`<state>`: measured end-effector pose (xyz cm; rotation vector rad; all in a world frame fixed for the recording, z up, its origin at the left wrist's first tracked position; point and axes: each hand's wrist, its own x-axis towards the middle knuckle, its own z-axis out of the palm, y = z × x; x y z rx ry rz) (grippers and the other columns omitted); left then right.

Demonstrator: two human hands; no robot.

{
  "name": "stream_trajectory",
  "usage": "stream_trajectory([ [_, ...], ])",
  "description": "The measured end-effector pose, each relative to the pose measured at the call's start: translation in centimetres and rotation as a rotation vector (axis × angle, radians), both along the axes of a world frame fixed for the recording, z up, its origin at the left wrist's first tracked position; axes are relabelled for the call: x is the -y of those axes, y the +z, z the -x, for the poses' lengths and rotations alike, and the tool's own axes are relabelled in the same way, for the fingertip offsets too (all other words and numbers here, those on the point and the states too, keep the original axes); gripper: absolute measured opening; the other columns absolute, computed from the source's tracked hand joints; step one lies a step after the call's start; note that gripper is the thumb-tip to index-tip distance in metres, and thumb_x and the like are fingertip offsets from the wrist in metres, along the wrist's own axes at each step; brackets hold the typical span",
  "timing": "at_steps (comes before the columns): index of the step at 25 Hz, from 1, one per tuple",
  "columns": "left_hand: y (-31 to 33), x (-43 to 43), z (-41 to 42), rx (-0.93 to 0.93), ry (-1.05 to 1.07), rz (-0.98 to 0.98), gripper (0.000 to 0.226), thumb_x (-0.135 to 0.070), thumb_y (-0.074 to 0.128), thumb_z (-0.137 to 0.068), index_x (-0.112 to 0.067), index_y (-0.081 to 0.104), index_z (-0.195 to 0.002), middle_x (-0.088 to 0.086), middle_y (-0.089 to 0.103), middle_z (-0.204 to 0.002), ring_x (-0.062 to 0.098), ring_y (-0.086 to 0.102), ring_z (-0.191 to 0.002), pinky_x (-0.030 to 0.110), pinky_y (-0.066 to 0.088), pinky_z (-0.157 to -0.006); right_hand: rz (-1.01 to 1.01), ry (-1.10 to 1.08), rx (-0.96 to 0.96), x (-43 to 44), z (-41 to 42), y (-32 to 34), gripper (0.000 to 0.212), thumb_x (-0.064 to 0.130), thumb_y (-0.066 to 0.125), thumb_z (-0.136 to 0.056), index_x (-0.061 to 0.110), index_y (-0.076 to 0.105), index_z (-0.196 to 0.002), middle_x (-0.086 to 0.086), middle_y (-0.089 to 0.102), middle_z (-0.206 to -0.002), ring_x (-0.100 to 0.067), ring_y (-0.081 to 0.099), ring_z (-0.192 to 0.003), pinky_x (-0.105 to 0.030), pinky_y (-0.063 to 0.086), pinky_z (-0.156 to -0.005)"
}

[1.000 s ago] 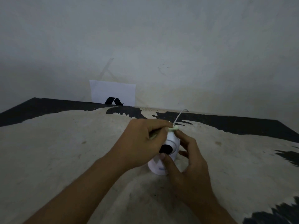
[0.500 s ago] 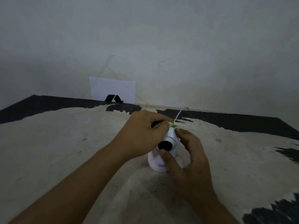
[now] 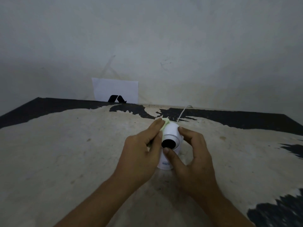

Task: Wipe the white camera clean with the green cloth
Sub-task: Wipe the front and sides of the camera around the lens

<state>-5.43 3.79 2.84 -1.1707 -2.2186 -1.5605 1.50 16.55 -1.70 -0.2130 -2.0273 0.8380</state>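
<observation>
A small white camera with a round black lens stands upright on the worn table, its lens facing me. My left hand holds a pale green cloth pressed against the camera's upper left side; most of the cloth is hidden under the fingers. My right hand grips the camera from the right, thumb just below the lens and fingers against its right side. A thin white cable runs from behind the camera toward the wall.
The table top is worn beige with black patches along its back edge and right corner. A white paper sheet with a black mark leans against the grey wall at the back.
My left hand has slid from over the top of the camera down to its left side, uncovering the white dome. My right hand keeps its hold.
</observation>
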Motion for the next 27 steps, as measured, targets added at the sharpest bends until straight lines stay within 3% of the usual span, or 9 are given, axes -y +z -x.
stream_trajectory([
  [2,-0.6,0.4,0.2,-0.093,0.004,0.064,0.045,-0.016,0.049,-0.092,-0.023,0.04,-0.135,-0.002,0.062,-0.125,-0.005,0.059,-0.096,-0.003,0.038,-0.086,-0.006,0.001,-0.007,-0.1,0.0,0.0,0.05,0.046,0.064,-0.076,0.034,0.042,-0.119,0.009,0.053,-0.114,0.013,0.046,-0.108,-0.002,0.034,-0.092],
  [4,-0.9,0.9,0.4,-0.139,-0.001,0.111,0.044,-0.015,0.047,-0.093,-0.019,0.041,-0.136,-0.01,0.067,-0.095,-0.014,0.057,-0.07,-0.003,0.039,-0.066,-0.006,0.004,-0.005,-0.1,0.0,0.0,0.051,0.043,0.068,-0.076,0.034,0.043,-0.12,0.008,0.054,-0.116,0.009,0.047,-0.11,-0.005,0.036,-0.093],
  [7,-1.6,1.6,-0.1,-0.146,-0.024,0.195,0.035,-0.014,0.045,-0.093,-0.015,0.051,-0.128,-0.02,0.049,-0.061,-0.014,0.054,-0.059,0.003,0.036,-0.049,0.003,0.014,0.002,0.0,-0.2,0.1,0.053,0.037,0.071,-0.076,0.031,0.044,-0.121,0.003,0.055,-0.12,0.001,0.049,-0.114,-0.009,0.039,-0.094],
  [11,-2.4,1.6,-1.2,-0.158,0.011,0.163,0.044,-0.013,0.044,-0.093,-0.014,0.04,-0.137,-0.007,0.064,-0.085,-0.004,0.057,-0.061,0.0,0.039,-0.061,-0.009,0.017,0.003,0.0,-0.3,0.1,0.054,0.035,0.071,-0.075,0.025,0.046,-0.122,0.001,0.055,-0.119,0.006,0.048,-0.112,-0.005,0.036,-0.093],
  [13,-3.0,1.2,-1.0,-0.227,0.042,0.136,0.051,-0.009,0.047,-0.092,-0.009,0.032,-0.14,0.008,0.067,-0.114,0.012,0.068,-0.086,0.015,0.051,-0.082,-0.016,0.017,0.01,0.0,-0.2,0.1,0.053,0.035,0.071,-0.075,0.026,0.046,-0.121,0.002,0.055,-0.118,0.01,0.047,-0.109,-0.002,0.035,-0.092],
  [15,-3.6,0.7,-1.1,-0.233,0.05,0.256,0.059,-0.011,0.046,-0.092,-0.009,0.017,-0.144,0.016,0.056,-0.132,0.026,0.062,-0.109,0.035,0.052,-0.093,-0.011,0.014,0.014,0.0,-0.2,0.1,0.053,0.037,0.07,-0.076,0.024,0.046,-0.122,0.002,0.054,-0.119,0.008,0.049,-0.107,-0.002,0.034,-0.093],
  [17,-4.3,0.8,-1.4,-0.165,0.021,0.475,0.063,-0.018,0.041,-0.096,-0.011,0.004,-0.146,0.01,0.048,-0.141,0.021,0.055,-0.118,0.027,0.043,-0.1,-0.015,0.009,0.013,0.1,-0.2,0.1,0.055,0.041,0.068,-0.077,0.021,0.047,-0.123,0.001,0.054,-0.121,0.002,0.049,-0.109,-0.003,0.035,-0.095],
  [23,-2.6,1.2,-0.7,-0.178,0.054,0.148,0.047,-0.013,0.045,-0.093,-0.015,0.034,-0.14,0.002,0.063,-0.121,0.0,0.059,-0.095,0.01,0.042,-0.089,-0.024,0.006,-0.007,0.0,-0.1,0.0,0.053,0.036,0.071,-0.076,0.032,0.043,-0.12,0.006,0.053,-0.117,0.009,0.047,-0.11,-0.004,0.036,-0.093],
  [27,-3.0,1.6,-0.7,-0.137,-0.032,0.19,0.037,-0.013,0.048,-0.092,-0.016,0.05,-0.128,0.001,0.071,-0.096,-0.009,0.057,-0.067,0.001,0.04,-0.064,-0.019,0.022,-0.019,0.1,-0.2,0.1,0.051,0.043,0.067,-0.077,0.033,0.042,-0.121,0.004,0.054,-0.118,0.001,0.05,-0.113,-0.009,0.039,-0.094],
])
